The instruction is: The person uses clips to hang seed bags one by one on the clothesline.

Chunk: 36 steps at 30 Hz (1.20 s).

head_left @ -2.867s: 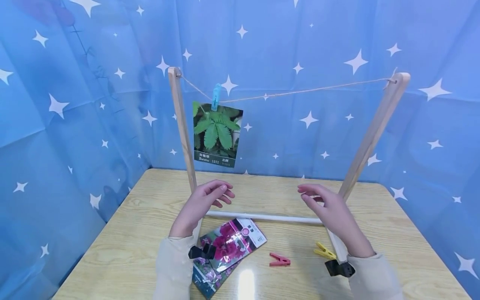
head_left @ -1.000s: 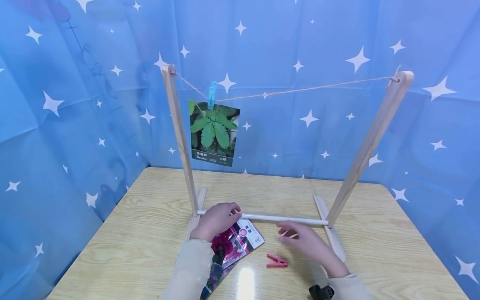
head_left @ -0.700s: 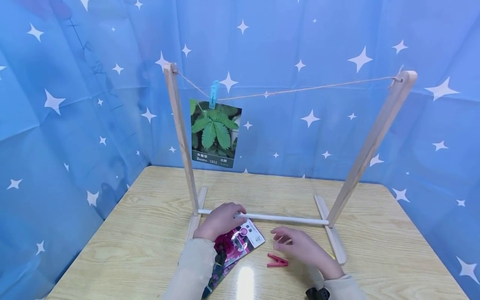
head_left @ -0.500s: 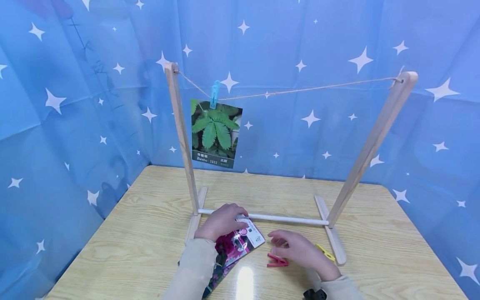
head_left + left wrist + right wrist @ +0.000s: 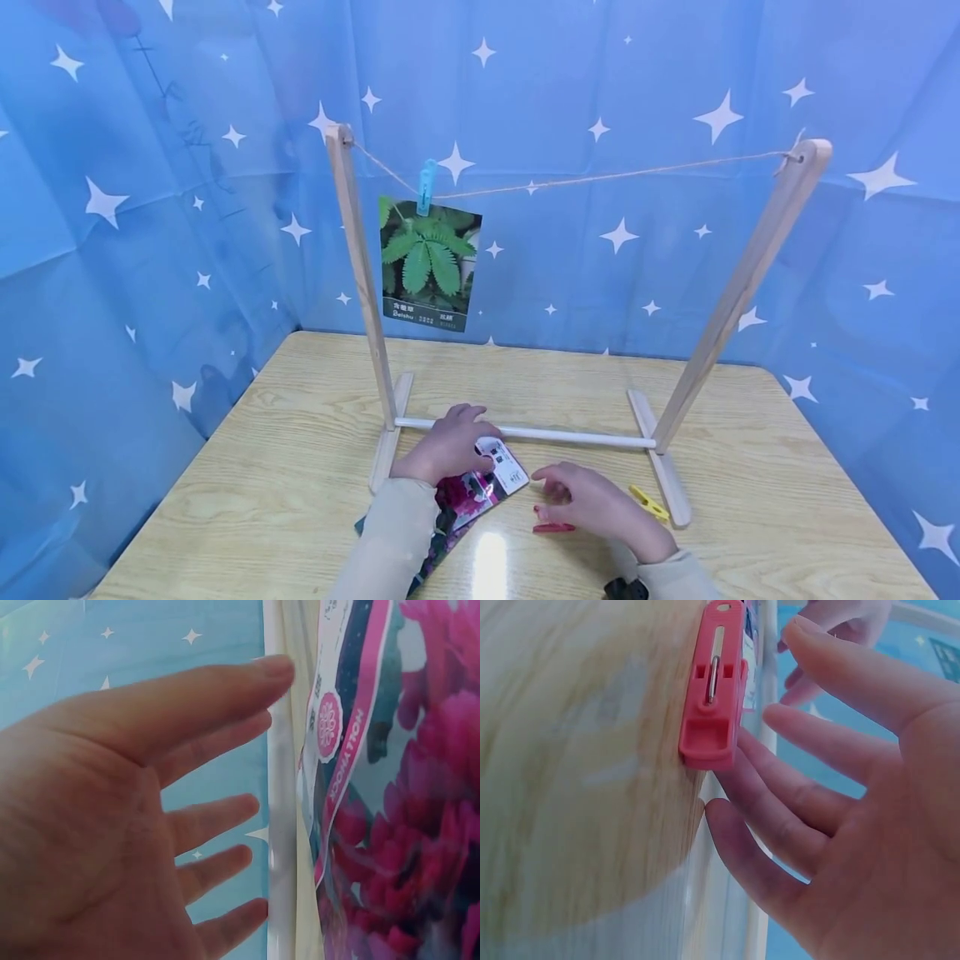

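My left hand (image 5: 450, 446) is over a glossy flower seed packet (image 5: 513, 473), partly covering it; the left wrist view shows spread, fairly straight fingers beside its pink blooms (image 5: 420, 825), pinching nothing. A second packet (image 5: 452, 540) with purple flowers pokes out from beneath, mostly hidden by my sleeve. Beside a red clothespin (image 5: 553, 527) on the table is my right hand (image 5: 592, 500). In the right wrist view its loosely bent fingers reach around the red clothespin (image 5: 711, 697) without gripping it; whether a fingertip touches it I cannot tell.
A wooden frame with a white crossbar (image 5: 577, 437) stands behind the hands. On its sagging string (image 5: 615, 177), a blue clothespin (image 5: 426, 187) holds a green-leaf packet (image 5: 429, 267). A yellow clothespin (image 5: 649, 503) lies by the right foot (image 5: 672, 492). Starry blue cloth hangs behind.
Both hands have come down from mid-air inside the frame. The left moved onto the packets; the right moved left and down to the red clothespin. The hanging packet stays in place.
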Motion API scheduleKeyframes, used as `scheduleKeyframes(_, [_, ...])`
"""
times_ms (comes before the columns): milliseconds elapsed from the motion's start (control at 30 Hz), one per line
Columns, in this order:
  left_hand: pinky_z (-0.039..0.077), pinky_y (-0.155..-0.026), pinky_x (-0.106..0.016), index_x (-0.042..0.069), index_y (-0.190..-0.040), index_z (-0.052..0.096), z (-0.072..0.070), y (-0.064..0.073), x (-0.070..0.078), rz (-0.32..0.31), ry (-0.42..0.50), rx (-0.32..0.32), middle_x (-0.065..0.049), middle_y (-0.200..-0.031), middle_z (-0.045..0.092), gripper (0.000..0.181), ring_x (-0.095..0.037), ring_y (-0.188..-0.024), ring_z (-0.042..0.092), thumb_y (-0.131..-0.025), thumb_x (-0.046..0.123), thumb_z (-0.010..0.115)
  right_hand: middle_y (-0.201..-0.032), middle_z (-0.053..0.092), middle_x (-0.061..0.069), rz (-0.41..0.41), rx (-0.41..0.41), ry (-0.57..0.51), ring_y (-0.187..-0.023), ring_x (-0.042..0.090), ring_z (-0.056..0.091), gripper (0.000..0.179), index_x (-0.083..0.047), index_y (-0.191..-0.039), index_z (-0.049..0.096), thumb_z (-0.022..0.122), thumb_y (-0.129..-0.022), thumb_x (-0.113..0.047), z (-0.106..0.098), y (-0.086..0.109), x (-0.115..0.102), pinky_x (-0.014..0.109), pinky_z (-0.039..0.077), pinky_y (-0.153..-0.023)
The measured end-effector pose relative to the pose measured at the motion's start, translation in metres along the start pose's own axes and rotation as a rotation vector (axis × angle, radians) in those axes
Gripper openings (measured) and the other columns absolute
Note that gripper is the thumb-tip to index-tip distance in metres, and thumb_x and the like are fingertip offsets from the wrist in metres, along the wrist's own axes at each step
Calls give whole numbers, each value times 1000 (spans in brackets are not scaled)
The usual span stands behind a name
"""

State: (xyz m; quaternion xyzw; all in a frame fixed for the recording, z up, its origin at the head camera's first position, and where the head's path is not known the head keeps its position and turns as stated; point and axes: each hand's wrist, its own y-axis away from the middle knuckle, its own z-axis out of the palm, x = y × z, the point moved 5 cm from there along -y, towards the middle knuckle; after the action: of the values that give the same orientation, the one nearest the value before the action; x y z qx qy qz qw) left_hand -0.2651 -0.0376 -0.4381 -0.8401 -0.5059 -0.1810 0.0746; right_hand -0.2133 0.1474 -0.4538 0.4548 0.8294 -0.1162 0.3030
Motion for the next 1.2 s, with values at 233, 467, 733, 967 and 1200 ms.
scheduleKeyframes(233, [21, -100, -53, 31, -122, 55, 7, 0, 3, 9, -102, -12, -8, -142, 29, 52, -34, -131, 16, -73, 35, 71, -90, 56, -8, -24, -20, 2, -81, 9, 53, 52, -13, -116, 56, 69, -74, -41, 3, -1, -4, 28, 45, -68])
scheduleKeyframes(467, [13, -101, -57, 33, -122, 54, 15, 2, 9, 10, -151, -54, -8, -145, 24, 53, -35, -132, 11, -72, 35, 71, -89, 52, -7, -107, -38, 29, -77, 6, 52, 50, -14, -115, 58, 70, -73, -38, 6, 2, -10, 24, 45, -66])
scheduleKeyframes(733, [7, -101, -59, 37, -124, 50, 20, 0, 10, 2, -174, -79, -5, -147, 17, 57, -33, -134, 5, -71, 36, 70, -87, 49, -9, -77, -61, 63, -72, 3, 47, 50, -18, -114, 59, 72, -70, -38, 10, 2, -7, 23, 42, -62])
scheduleKeyframes(967, [9, -102, -56, 31, -121, 54, 21, -2, 8, -30, -156, -46, -6, -146, 21, 60, -32, -134, 7, -65, 44, 74, -81, 45, -9, -78, -50, 87, -64, 2, 41, 39, -20, -104, 61, 75, -69, -32, 12, 1, -8, 20, 37, -54])
scheduleKeyframes(1200, [10, -99, -61, 20, -103, 60, 14, -2, 7, -99, -152, 86, -9, -139, 30, 55, -35, -131, 13, -59, 50, 76, -78, 46, -10, -63, -21, 109, -67, 3, 42, 28, -20, -94, 62, 73, -71, -30, 12, 0, -10, 21, 38, -58])
